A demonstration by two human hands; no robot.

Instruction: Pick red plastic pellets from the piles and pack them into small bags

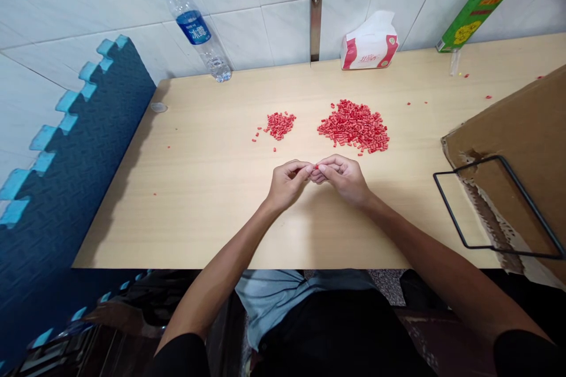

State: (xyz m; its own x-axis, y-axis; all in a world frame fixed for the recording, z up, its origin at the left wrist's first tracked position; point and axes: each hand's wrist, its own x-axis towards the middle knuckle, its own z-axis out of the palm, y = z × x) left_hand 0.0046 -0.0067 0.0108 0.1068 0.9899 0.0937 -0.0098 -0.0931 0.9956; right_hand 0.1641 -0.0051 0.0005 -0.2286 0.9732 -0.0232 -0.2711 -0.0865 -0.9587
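Observation:
My left hand [289,184] and my right hand [345,177] meet above the wooden table, fingertips together. Pinched between them is a small red plastic piece [316,167], mostly covered by the fingers. Both hands are closed on it. Just beyond my right hand lies a large pile of small red plastic pieces [354,125]. A smaller pile of the same red pieces [280,125] is past my left hand, with a few strays beside it.
A water bottle [197,29], a tissue pack [370,47] and a green drink carton [473,17] stand along the tiled wall. Blue foam mats [79,159] edge the left side. On the right are a cardboard box [517,147] and a black wire frame [448,209].

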